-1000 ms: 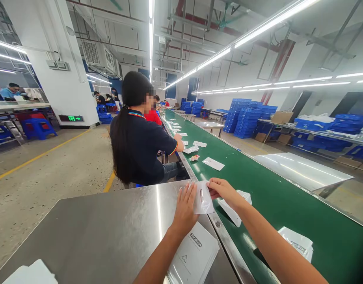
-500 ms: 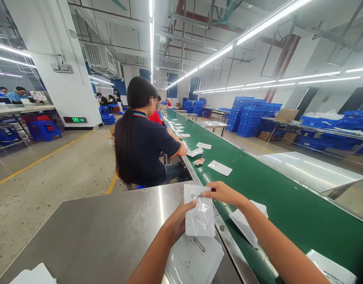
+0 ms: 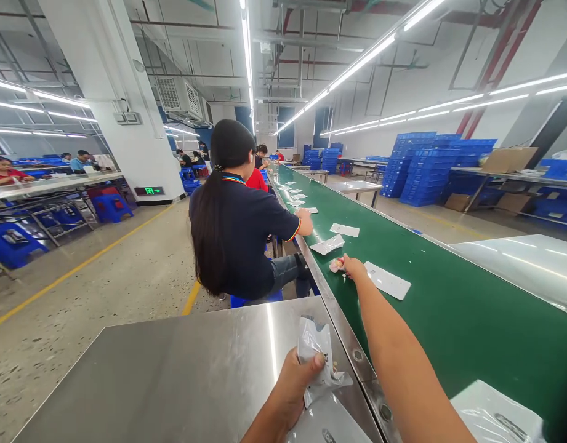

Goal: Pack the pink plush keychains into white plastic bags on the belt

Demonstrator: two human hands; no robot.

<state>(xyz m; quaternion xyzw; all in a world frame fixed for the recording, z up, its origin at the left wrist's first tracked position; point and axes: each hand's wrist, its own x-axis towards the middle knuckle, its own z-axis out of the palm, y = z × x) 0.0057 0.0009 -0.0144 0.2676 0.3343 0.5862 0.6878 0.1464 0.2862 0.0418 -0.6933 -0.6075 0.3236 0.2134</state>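
Note:
My left hand point(image 3: 296, 383) grips a white printed plastic pouch point(image 3: 314, 341), which is crumpled and bulges at its side, its mouth towards the top. Beneath it, more white pouches point(image 3: 332, 423) lie on the metal table close to the belt. Stretched forward over the green conveyor belt, my right hand point(image 3: 354, 268) has its fingers closed on a small pink-and-white item point(image 3: 337, 264). What exactly that item is I cannot make out. A flat white pouch point(image 3: 388, 281) lies on the belt just right of that hand.
A co-worker in a dark shirt point(image 3: 241, 231) sits ahead on the left, an arm at the belt. More white pouches lie along the green belt point(image 3: 431, 320), one point(image 3: 498, 412) near me. The steel table point(image 3: 172, 375) is at front left. Blue crates point(image 3: 415, 169) stand beyond.
My right hand has left the pouch and reached forward to the pink-and-white item on the belt. The pouch in my left hand, flat before, is now crumpled. The view has turned slightly left.

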